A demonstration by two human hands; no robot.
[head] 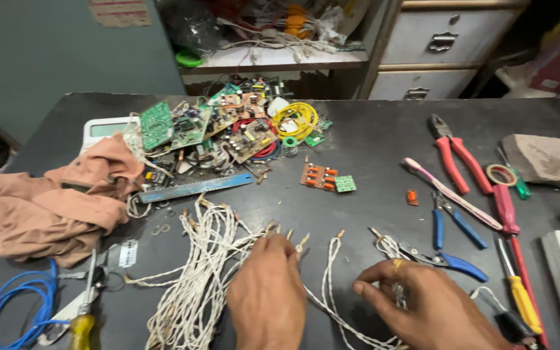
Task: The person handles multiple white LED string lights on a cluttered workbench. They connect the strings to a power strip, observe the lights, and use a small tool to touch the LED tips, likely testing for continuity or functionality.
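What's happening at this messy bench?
A person is working at a dark table with both bare hands. The left hand rests on a bundle of white twisted wires, fingers at the stripped ends. The right hand pinches one loose white wire beside blue-handled cutters. Around them lie circuit boards, a coil of yellow wire, red pliers, screwdrivers and a crumpled brown cloth.
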